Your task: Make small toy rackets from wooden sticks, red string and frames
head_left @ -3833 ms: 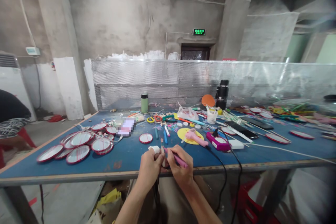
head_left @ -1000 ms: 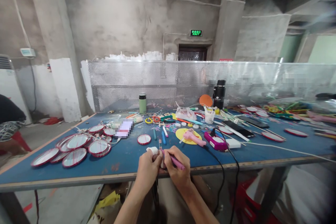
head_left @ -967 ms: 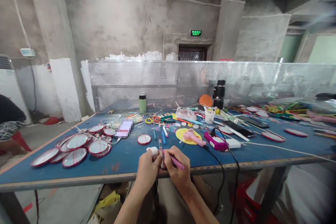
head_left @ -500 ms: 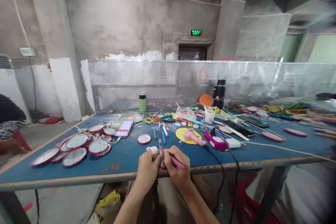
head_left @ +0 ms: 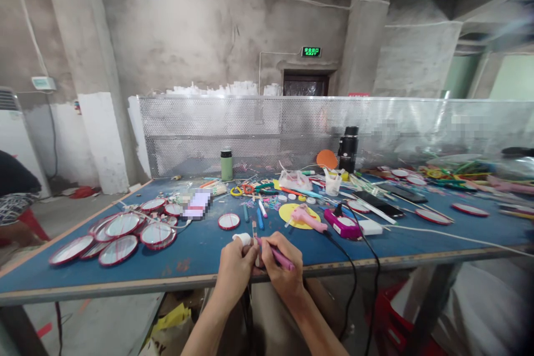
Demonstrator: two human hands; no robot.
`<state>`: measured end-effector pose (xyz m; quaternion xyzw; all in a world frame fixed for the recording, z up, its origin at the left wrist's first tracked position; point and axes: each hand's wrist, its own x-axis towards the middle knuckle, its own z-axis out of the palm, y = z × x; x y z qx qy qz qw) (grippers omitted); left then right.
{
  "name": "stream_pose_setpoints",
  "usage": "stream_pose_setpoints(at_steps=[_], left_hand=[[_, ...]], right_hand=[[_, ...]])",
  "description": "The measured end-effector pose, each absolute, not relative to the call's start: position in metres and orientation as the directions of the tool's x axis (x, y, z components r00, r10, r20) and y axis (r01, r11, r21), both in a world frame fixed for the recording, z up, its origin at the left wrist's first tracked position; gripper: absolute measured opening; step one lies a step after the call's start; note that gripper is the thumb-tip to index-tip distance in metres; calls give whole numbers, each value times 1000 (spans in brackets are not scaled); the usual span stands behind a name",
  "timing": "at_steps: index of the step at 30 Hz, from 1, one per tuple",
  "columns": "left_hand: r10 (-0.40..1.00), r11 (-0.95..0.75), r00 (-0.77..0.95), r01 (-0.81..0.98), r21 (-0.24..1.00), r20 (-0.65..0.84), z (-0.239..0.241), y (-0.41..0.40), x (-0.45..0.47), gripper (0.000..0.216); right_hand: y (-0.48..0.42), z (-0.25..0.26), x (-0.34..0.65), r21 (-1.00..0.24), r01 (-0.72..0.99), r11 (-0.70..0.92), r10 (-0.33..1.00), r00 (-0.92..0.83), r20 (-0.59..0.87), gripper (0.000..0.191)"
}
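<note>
Close to the table's front edge, my left hand (head_left: pixel 234 264) is closed, thumb and fingers pinching a thin flat stick (head_left: pixel 254 229) that stands up between my hands. A small white object (head_left: pixel 242 238) shows at the top of that hand; whether it is held or wrapped on a finger I cannot tell. My right hand (head_left: pixel 286 261) grips a pink marker pen (head_left: pixel 282 258), its front end against or very near the stick. Just beyond lie a blue pen (head_left: pixel 261 219) and a round red-rimmed mirror (head_left: pixel 229 221).
Red-rimmed mirrors (head_left: pixel 119 249) are piled at the left, beside a phone (head_left: pixel 197 204). At the right are a pink glue gun (head_left: pixel 307 218) on a yellow disc (head_left: pixel 287 211), a purple device (head_left: pixel 342 225) and black cables (head_left: pixel 354 278). Bottles (head_left: pixel 226 165) stand before a perforated metal screen (head_left: pixel 250 122).
Almost nothing differs. Both hands keep their place and hold, with at most a slight shift of the stick between them.
</note>
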<state>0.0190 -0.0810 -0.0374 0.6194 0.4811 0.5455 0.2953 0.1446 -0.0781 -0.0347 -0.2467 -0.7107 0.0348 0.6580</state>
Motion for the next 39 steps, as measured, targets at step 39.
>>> stream_pose_setpoints(at_steps=[39], left_hand=[[918,-372,-33,279,885,396,-36,-81,19,34]], right_hand=[[-76,-38,147,-374,318,871,396,-3,918,15]])
